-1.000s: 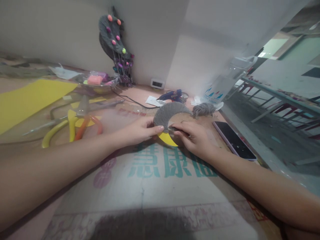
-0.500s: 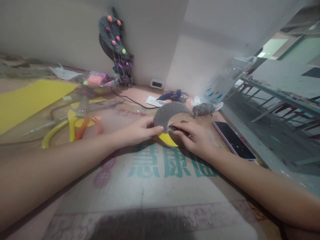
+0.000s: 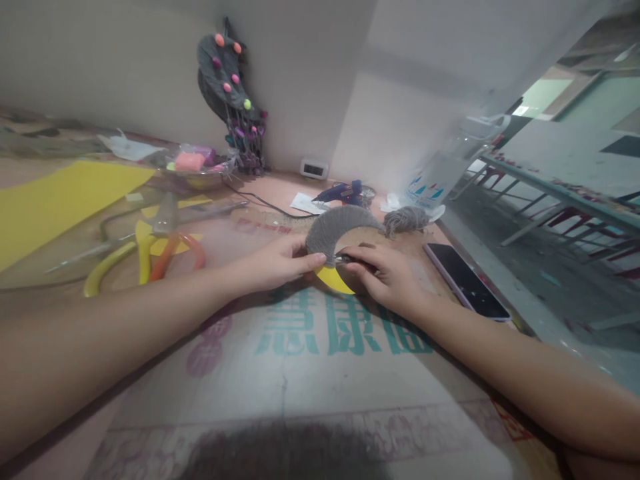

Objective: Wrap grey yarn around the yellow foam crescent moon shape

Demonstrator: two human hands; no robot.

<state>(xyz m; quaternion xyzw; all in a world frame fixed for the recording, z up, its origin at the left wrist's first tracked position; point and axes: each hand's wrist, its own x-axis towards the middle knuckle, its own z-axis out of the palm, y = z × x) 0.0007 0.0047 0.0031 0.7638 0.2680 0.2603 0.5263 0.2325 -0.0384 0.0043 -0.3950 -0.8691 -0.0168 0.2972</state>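
Between my hands is a crescent-shaped cutout (image 3: 325, 235), its upper part wound with grey yarn and its lower part bare yellow. My left hand (image 3: 287, 262) grips its left side, the thumb lying on the front near where the winding ends. My right hand (image 3: 383, 273) is closed, thumb and forefinger pinching a small grey bit of yarn (image 3: 343, 259) against the inner curve at that same spot. My right fingers partly hide the yellow end. A loose bundle of grey yarn (image 3: 406, 220) lies just beyond my right hand.
Scissors (image 3: 145, 257) and pliers (image 3: 185, 248) lie left, near yellow sheet (image 3: 65, 200). Behind are a blue glue gun (image 3: 343, 192), a small white display (image 3: 314, 169), a bowl (image 3: 200, 177) and a decorated grey crescent (image 3: 220, 73). A phone (image 3: 467, 280) and clear bottle (image 3: 435, 173) stand right.
Almost nothing differs. Both hands keep their hold on the crescent, with only a very slight shift of the fingers and the view.
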